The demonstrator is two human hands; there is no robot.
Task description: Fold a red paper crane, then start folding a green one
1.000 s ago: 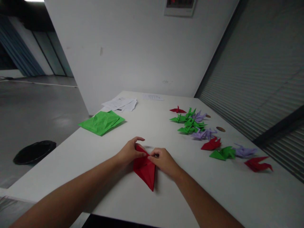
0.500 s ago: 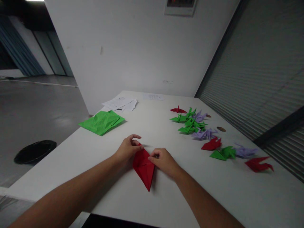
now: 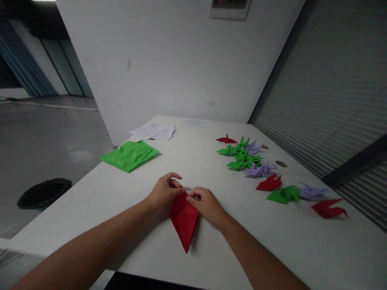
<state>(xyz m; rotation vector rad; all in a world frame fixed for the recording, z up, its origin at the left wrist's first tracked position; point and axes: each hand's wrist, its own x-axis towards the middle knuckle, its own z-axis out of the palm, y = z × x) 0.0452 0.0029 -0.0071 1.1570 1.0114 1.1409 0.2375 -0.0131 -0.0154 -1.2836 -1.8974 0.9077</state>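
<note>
Between the two hands, near the close edge of the counter, lies the red paper, folded to a kite shape with its long point towards the wearer. The left hand pinches its upper end with the thumb in front, the other fingers loosely bent; the right hand is half curled, thumb and forefinger nipping the upper right edge. For clean work here, the left hand would best pin the top firmly while the right brings edge to edge before pressing, then runs a fingertip outwards along the crease; tugging from both sides could skew the layers or tear the thin point. Much is covered: the left fingers hide most of the upper tip, the right hand's lower fingers tuck out of sight, and I cannot tell how many layers either pinch takes in, or whether the near point rests flat. Both forearms are cut off below. Well to the right of the right hand, the folded paper birds overlap too much to count surely; beyond the left hand, the green paper hides its own lower layers.
</note>
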